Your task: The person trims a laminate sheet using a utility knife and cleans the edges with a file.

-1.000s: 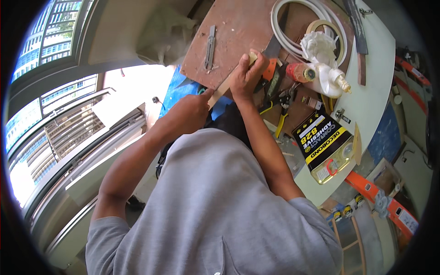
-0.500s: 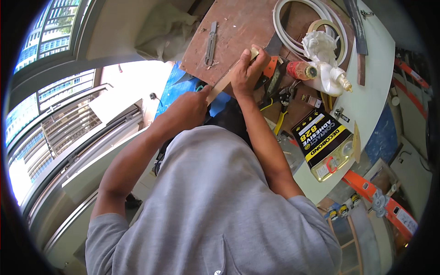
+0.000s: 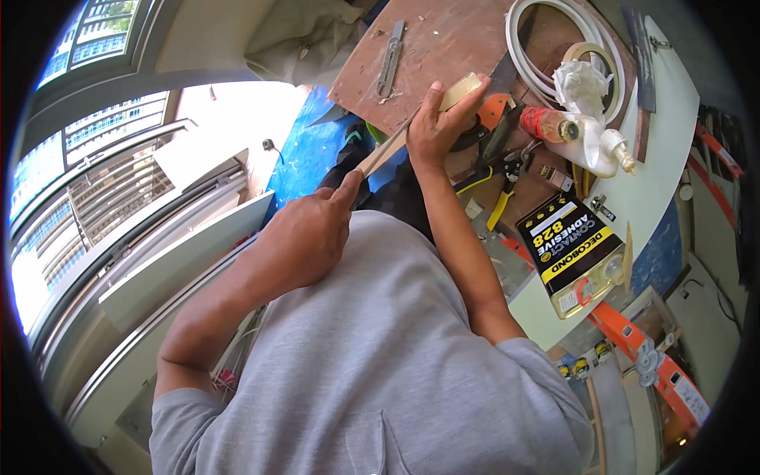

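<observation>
My left hand point(image 3: 305, 233) is closed around the lower end of a thin, light-brown wooden strip point(image 3: 385, 153), its index finger laid along it. The strip slants up and right to my right hand point(image 3: 443, 127), which holds its other end beside the board's near edge. Between that hand's parted thumb and fingers shows a pale yellowish piece point(image 3: 461, 90). Whether it belongs to the strip, I cannot tell. A grey utility knife point(image 3: 389, 63) lies on the reddish-brown board point(image 3: 443, 36) beyond my hands.
Right of my right hand lie yellow-handled pliers point(image 3: 505, 194), a red-labelled bottle point(image 3: 546, 124), a white glue bottle point(image 3: 594, 146) and rolls of white edging point(image 3: 518, 47). Closer stands a black-and-yellow adhesive can point(image 3: 566, 241). An orange level-like bar point(image 3: 625, 332) is at lower right; a window point(image 3: 103, 39) is at left.
My left hand has moved down and toward me along the strip. My right hand has shifted slightly right and its fingers have opened, showing more of the pale piece.
</observation>
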A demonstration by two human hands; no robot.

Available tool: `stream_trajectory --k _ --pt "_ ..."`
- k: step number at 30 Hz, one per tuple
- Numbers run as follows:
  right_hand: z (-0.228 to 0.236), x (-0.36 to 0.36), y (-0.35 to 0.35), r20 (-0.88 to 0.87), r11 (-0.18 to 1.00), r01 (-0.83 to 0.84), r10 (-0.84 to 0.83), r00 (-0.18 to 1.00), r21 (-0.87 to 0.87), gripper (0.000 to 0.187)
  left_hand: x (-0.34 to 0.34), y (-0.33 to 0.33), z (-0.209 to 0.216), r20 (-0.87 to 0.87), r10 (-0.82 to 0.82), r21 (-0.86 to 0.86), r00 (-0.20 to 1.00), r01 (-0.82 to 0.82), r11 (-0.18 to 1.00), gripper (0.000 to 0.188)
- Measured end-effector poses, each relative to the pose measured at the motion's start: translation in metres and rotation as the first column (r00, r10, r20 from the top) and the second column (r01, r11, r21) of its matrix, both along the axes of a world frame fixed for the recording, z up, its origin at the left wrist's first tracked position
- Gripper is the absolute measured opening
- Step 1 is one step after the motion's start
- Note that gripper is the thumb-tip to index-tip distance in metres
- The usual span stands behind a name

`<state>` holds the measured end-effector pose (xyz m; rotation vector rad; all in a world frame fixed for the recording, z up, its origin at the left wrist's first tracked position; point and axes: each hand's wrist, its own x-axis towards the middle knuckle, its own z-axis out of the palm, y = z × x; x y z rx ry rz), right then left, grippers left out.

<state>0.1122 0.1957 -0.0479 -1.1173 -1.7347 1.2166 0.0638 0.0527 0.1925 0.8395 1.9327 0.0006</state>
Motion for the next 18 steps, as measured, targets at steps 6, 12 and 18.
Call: stream_trajectory --k 6,12,18 --pt "0.004 0.0 0.0 0.02 1.0 0.021 -0.021 1.0 -0.018 0.079 -0.011 -0.017 -0.054 0.021 0.018 0.152 1.0 -0.021 0.988 0.054" --pt "-0.003 -0.004 0.002 -0.058 0.999 0.049 -0.048 0.997 0.007 0.079 -0.021 0.002 -0.043 -0.029 -0.026 0.168 0.999 0.031 0.985 0.05" --pt "0.0 0.002 0.004 -0.036 0.999 0.047 -0.048 0.998 -0.01 0.077 -0.011 -0.029 -0.047 -0.03 -0.037 0.109 0.999 0.04 0.993 0.052"
